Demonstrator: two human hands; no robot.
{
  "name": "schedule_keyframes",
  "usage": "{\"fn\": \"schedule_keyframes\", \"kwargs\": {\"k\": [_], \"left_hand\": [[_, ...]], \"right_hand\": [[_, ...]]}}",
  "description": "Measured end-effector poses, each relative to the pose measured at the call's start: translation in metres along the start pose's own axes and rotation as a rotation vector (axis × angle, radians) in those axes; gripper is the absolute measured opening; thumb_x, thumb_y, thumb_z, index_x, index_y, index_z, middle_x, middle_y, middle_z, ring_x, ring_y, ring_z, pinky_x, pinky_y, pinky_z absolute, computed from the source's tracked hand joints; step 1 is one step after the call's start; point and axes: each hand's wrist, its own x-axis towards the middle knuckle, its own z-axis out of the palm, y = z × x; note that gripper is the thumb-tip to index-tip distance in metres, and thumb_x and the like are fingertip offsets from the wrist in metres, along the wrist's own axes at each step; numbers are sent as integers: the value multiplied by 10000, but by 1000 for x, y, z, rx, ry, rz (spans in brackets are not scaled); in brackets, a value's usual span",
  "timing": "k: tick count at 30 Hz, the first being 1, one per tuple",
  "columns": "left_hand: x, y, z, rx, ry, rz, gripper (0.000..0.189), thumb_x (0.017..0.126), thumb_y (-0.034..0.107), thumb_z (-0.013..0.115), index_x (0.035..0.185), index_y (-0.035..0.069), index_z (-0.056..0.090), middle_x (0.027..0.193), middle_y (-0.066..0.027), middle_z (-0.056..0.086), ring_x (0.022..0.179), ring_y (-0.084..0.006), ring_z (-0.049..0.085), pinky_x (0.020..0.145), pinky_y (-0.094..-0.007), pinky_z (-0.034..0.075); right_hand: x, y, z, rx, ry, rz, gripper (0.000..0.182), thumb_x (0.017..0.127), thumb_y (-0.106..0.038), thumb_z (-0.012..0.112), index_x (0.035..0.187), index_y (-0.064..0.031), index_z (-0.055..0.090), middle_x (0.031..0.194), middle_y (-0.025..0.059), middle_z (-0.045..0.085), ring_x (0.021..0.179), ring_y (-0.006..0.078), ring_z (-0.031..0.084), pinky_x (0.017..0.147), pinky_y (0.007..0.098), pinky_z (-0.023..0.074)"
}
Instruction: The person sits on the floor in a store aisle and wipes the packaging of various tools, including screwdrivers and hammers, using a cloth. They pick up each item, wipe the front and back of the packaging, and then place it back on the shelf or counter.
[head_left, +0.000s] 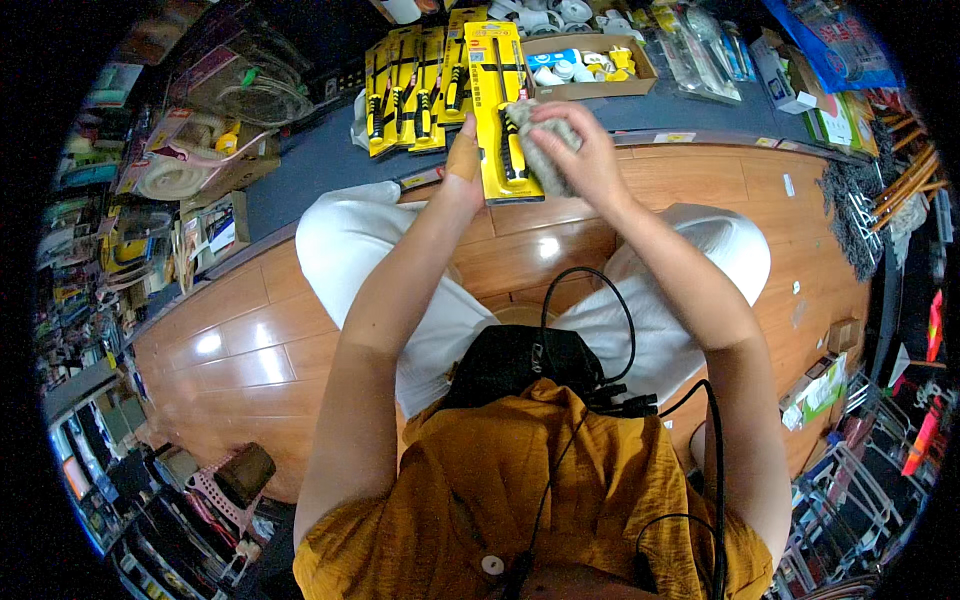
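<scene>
My left hand (466, 161) grips the lower left edge of a yellow blister card holding a screwdriver (495, 112), with a black and yellow handle. In my right hand (577, 142) is a crumpled grey-white cloth (547, 161), held against the right side of the card. The fingertips of my left hand are hidden behind the card. Several similar carded screwdrivers (405, 90) lie on the dark shelf (315, 154), just left of the held one.
A cardboard box (592, 90) of white and yellow fittings sits on the shelf behind my right hand. Packaged goods (694, 60) lie further right. Coiled hoses (176, 176) are at the left. Grey mop heads (851, 214) hang at the right, above the wooden floor (814, 300).
</scene>
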Motion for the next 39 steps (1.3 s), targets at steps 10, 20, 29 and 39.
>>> {"fn": "schedule_keyframes", "kwargs": {"k": [10, 20, 29, 39], "left_hand": [[-20, 2, 27, 86, 48, -67, 551, 919, 452, 169, 1254, 67, 377, 1193, -134, 488, 1069, -241, 495, 928, -380, 385], [-3, -26, 4, 181, -63, -275, 559, 894, 510, 241, 1226, 87, 394, 1124, -108, 530, 1000, -239, 541, 846, -390, 445], [6, -16, 2, 118, 26, -166, 553, 907, 474, 214, 1249, 78, 392, 1122, -149, 536, 1008, -287, 526, 882, -415, 414], [5, 6, 3, -87, -157, -85, 639, 888, 505, 121, 1291, 49, 318, 1213, -227, 445, 1047, -360, 488, 858, -497, 406]], "right_hand": [[-15, -6, 0, -382, -345, -359, 290, 644, -14, 649, 910, -97, 571, 1016, 70, 566, 977, 273, 492, 872, 365, 378], [6, 3, -8, -572, -288, -335, 253, 635, -23, 616, 876, -77, 559, 889, 89, 580, 857, 294, 519, 775, 372, 423], [-21, -23, 8, -615, -518, -421, 159, 684, -99, 564, 843, -92, 562, 860, 44, 557, 848, 253, 500, 729, 347, 411], [-30, -27, 2, -553, -507, -543, 154, 696, -136, 534, 839, -109, 585, 989, 9, 571, 967, 204, 489, 813, 348, 394]]}}
